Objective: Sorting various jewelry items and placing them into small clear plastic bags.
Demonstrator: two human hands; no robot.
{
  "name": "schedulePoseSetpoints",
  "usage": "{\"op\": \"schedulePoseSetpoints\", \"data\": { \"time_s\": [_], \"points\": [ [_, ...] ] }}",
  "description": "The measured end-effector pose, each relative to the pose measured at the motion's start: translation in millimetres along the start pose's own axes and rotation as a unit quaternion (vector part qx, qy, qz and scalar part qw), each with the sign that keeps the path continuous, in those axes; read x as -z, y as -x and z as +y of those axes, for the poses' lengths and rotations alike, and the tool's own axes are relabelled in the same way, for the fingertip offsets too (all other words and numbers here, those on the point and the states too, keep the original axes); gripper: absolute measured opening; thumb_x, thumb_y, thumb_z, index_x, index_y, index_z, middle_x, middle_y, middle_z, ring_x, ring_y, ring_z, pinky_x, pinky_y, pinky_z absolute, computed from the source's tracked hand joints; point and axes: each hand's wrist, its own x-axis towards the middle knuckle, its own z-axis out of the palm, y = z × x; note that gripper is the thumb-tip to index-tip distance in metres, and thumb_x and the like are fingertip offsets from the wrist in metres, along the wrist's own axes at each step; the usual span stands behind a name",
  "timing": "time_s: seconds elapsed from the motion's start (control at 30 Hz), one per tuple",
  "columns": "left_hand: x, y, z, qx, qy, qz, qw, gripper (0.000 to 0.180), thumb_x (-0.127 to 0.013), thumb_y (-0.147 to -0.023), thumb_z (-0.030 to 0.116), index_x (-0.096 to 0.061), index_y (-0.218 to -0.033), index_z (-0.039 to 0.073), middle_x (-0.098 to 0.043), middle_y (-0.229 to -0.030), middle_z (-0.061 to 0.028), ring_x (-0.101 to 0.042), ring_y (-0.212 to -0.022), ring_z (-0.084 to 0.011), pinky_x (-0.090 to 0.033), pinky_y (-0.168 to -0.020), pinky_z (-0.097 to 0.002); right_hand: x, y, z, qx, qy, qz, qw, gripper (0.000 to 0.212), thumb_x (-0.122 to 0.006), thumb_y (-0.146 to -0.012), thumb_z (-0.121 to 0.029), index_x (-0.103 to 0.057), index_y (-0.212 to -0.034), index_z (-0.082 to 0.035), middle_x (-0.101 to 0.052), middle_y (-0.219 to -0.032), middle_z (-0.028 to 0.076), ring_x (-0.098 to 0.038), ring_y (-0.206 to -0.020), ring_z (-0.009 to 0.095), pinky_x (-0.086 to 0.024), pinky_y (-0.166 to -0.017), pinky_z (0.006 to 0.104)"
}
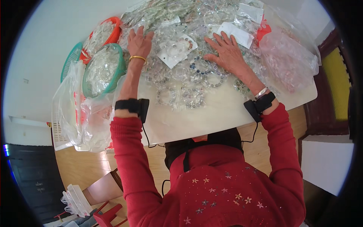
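Observation:
A wide pile of beaded bracelets in clear plastic bags [193,98] covers the far part of the white table [181,121]. My left hand [140,44] rests on the pile's left side, fingers apart, with nothing seen in it. On the right side my right hand [227,53] lies palm down on the bags, fingers spread. Between the hands is a white card [172,56] with a beaded bracelet on it. Dark blue beads [198,68] show beside my right thumb. Another white card [240,34] lies just past my right fingertips.
At the left stand a green basket [86,81] and a red basket [115,32], both filled with clear bags. Plastic bags [96,117] bunch at the table's left edge. A large pinkish plastic bag [289,60] sits at the right. Cords hang from both wrist straps.

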Motion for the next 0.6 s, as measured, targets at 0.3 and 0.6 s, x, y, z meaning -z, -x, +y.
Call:
{"op": "schedulePoseSetpoints", "data": {
  "time_s": [0.3,0.6],
  "points": [
    [-54.1,-41.2,39.5,0.148,-0.075,-0.206,0.964,0.077,-0.054,-0.075,0.061,-0.037,-0.135,0.016,-0.022,-0.141,-0.0291,-0.025,-0.129,-0.0446,-0.026,-0.102,-0.0528,2.7,-2.3,-3.7,-0.002,0.004,-0.001,1.000,0.065,-0.044,-0.083,-0.059,-0.038,-0.135,-0.022,-0.038,-0.137,0.013,-0.028,-0.129,0.036,-0.017,-0.107,0.0500],
    [-70.1,-67.5,134.9,-0.130,0.303,-0.263,0.907,0.050,-0.059,-0.076,0.047,-0.060,-0.113,0.013,-0.052,-0.121,-0.0167,-0.051,-0.110,-0.0307,-0.040,-0.093,-0.0356,4.5,-0.6,-3.7,0.003,-0.005,0.015,1.000,0.063,-0.044,-0.083,-0.058,-0.039,-0.134,-0.021,-0.040,-0.136,0.013,-0.030,-0.128,0.036,-0.019,-0.106,0.0502]
  ]
}}
